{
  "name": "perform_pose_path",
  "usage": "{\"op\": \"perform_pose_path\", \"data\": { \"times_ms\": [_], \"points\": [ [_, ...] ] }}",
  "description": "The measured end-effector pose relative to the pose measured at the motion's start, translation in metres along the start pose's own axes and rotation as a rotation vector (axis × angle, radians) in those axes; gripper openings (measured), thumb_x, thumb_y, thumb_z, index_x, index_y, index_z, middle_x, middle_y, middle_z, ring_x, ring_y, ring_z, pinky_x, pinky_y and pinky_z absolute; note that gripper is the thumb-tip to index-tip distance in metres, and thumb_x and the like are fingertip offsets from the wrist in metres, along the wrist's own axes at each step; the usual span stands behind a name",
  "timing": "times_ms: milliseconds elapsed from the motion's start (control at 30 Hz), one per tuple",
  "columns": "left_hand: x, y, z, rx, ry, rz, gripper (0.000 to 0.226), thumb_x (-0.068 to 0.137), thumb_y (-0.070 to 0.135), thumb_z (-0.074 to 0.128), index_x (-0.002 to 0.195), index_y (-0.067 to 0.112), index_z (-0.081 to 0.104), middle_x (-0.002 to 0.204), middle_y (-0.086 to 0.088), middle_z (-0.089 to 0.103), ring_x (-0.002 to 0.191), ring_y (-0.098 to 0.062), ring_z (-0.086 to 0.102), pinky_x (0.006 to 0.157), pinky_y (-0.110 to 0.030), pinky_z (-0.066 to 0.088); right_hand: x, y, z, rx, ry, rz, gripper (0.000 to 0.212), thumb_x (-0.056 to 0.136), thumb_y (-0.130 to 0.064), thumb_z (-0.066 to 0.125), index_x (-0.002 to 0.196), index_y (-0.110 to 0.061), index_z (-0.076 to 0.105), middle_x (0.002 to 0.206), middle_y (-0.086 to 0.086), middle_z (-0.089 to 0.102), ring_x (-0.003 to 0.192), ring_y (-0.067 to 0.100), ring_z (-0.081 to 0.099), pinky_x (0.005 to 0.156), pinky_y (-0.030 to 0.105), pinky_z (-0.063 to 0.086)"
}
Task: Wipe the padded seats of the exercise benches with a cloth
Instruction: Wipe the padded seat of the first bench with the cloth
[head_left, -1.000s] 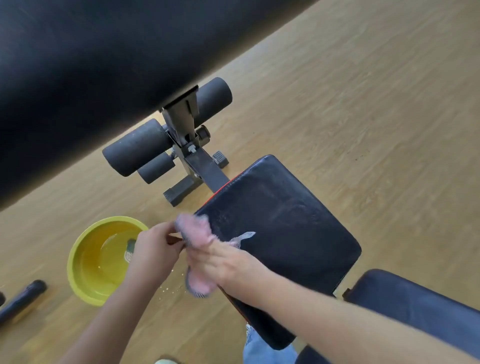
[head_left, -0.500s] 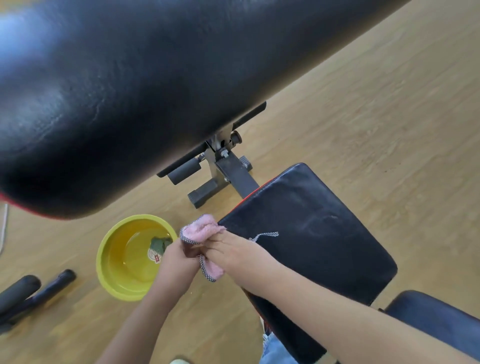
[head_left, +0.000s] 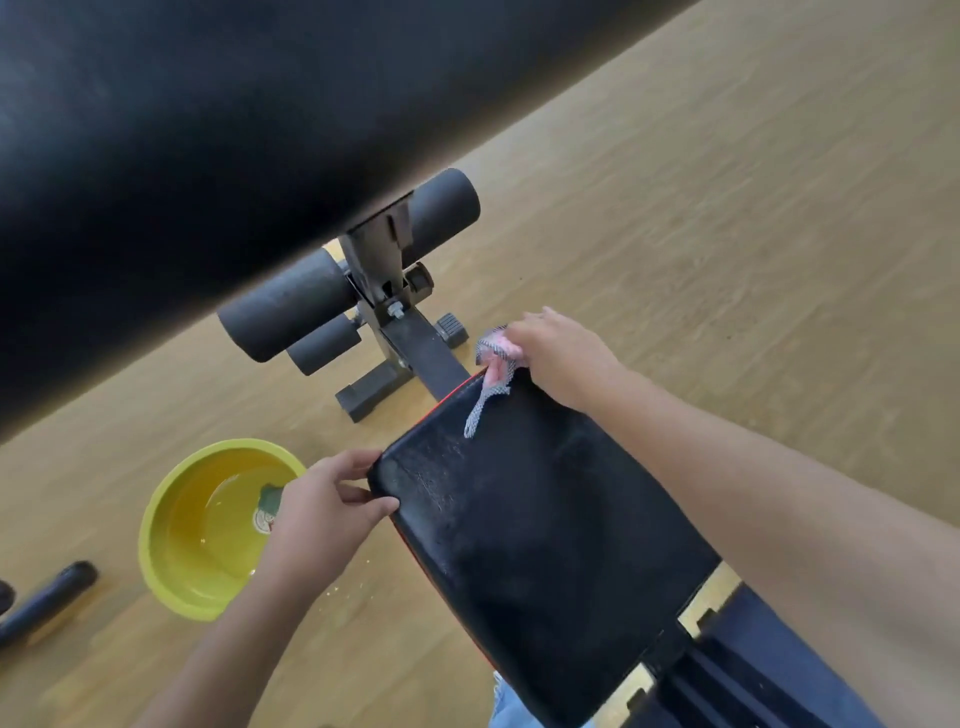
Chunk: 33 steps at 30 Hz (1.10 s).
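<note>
Head view. A large black padded shape (head_left: 234, 156), blurred and very near the lens, is filling the upper left and hiding much of the far floor. Below its edge, black foam rollers (head_left: 291, 312) and a dark metal frame (head_left: 410, 343) are standing on the wooden floor (head_left: 727, 208) at the far end of the bench. A yellow bowl (head_left: 171, 545) is sitting on the floor to the left, holding liquid and a small greenish item too blurred to identify; the left forearm is crossing its right rim. A black bar (head_left: 47, 603) is lying at the far left edge.

The padded seat (head_left: 545, 545) is black, its long axis running from near right to far left, narrow end pointing toward the rollers; a second pad (head_left: 753, 675) is adjoining at the near right.

The left hand (head_left: 322, 514) is gripping the seat's left corner, thumb on top, fingers curling at the edge. The right hand (head_left: 561, 358) is closing around a pink cloth (head_left: 493, 364) at the seat's far corner, a grey checked strip of it trailing down onto the padding. The right forearm is lying across the seat's right side.
</note>
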<state>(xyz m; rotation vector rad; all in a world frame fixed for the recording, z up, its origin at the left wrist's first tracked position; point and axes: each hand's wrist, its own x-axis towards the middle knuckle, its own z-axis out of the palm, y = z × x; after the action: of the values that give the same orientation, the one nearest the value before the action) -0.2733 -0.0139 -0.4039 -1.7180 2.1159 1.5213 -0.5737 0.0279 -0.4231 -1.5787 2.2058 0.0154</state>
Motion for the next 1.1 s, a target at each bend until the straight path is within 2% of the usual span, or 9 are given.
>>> {"op": "perform_pose_path", "data": {
  "times_ms": [67,133,200,333,467,567,800,1000,1100],
  "points": [
    [0.001,0.000,0.000,0.042,-0.002,0.025,0.044,0.075,0.013,0.085,0.110,0.035,0.068,0.108,0.008,0.071,0.082,0.000,0.069,0.065,-0.007,0.042,0.010,0.022,-0.007,0.096,0.011,0.225,0.017,0.096,-0.006,0.048,0.096,-0.019,0.059,0.104,0.009,0.067,0.112,0.032,0.060,0.115,0.041,0.038],
    [0.003,0.000,0.000,0.077,0.006,0.019,0.044,0.075,0.014,0.086,0.114,0.026,0.070,0.105,0.007,0.071,0.081,0.002,0.067,0.063,-0.008,0.041,-0.003,0.044,-0.008,0.254,-0.031,0.348,0.022,0.104,-0.019,0.044,0.095,-0.016,0.064,0.101,0.014,0.067,0.098,0.035,0.061,0.090,0.034,0.047],
    [0.005,0.001,0.001,0.109,0.001,0.015,0.043,0.075,0.014,0.086,0.114,0.021,0.070,0.102,0.006,0.071,0.080,-0.001,0.067,0.063,-0.010,0.041,-0.039,0.057,-0.002,0.321,-0.059,0.387,0.030,0.098,-0.012,0.037,0.072,-0.013,0.051,0.079,0.004,0.056,0.076,0.023,0.051,0.070,0.027,0.039],
    [0.003,0.002,0.004,0.143,0.022,0.018,0.039,0.076,0.013,0.085,0.112,0.020,0.071,0.096,0.005,0.071,0.079,-0.010,0.068,0.051,-0.012,0.044,-0.126,0.059,0.006,0.737,-0.081,0.594,0.050,0.102,0.000,0.032,0.072,-0.025,0.063,0.055,-0.029,0.061,0.067,-0.011,0.059,0.065,0.000,0.042],
    [0.000,0.002,0.004,0.168,0.034,0.034,0.040,0.077,0.018,0.084,0.115,0.024,0.070,0.096,0.007,0.068,0.088,-0.018,0.069,0.064,-0.027,0.045,-0.180,0.070,0.019,0.854,-0.041,0.865,0.047,0.107,-0.023,0.049,0.062,-0.028,0.060,0.050,-0.024,0.061,0.059,-0.001,0.055,0.053,0.002,0.037],
    [0.000,0.003,0.005,0.158,0.015,0.035,0.043,0.078,0.017,0.083,0.119,0.020,0.069,0.105,-0.001,0.072,0.085,-0.018,0.064,0.071,-0.033,0.045,-0.200,0.067,0.035,0.705,0.008,1.039,0.049,0.100,-0.055,0.049,0.080,-0.014,0.066,0.085,0.009,0.069,0.078,0.029,0.049,0.069,0.026,0.045],
    [0.002,0.006,0.006,0.233,-0.003,0.060,0.042,0.080,0.016,0.080,0.120,0.016,0.066,0.117,-0.006,0.073,0.091,-0.024,0.068,0.082,-0.041,0.049,-0.238,-0.002,0.068,0.292,-0.088,1.087,0.042,0.104,-0.038,0.044,0.125,-0.001,0.048,0.127,0.016,0.061,0.112,0.035,0.060,0.093,0.040,0.045],
    [0.001,0.009,0.005,0.247,0.003,0.092,0.038,0.082,0.012,0.079,0.117,0.010,0.067,0.100,0.000,0.067,0.079,-0.019,0.058,0.078,-0.037,0.046,-0.275,-0.132,0.096,0.222,-0.039,0.999,0.016,0.090,-0.022,0.068,0.101,-0.013,0.061,0.089,-0.001,0.072,0.101,0.019,0.066,0.104,0.036,0.046],
    [0.001,0.009,0.002,0.212,-0.011,0.098,0.035,0.081,0.013,0.081,0.113,0.014,0.068,0.095,0.004,0.064,0.076,-0.018,0.060,0.072,-0.033,0.046,-0.280,-0.168,0.105,0.568,0.024,1.223,0.047,0.070,-0.025,0.091,0.105,-0.005,0.068,0.066,-0.004,0.068,0.072,0.013,0.072,0.088,0.037,0.060]
  ]
}}
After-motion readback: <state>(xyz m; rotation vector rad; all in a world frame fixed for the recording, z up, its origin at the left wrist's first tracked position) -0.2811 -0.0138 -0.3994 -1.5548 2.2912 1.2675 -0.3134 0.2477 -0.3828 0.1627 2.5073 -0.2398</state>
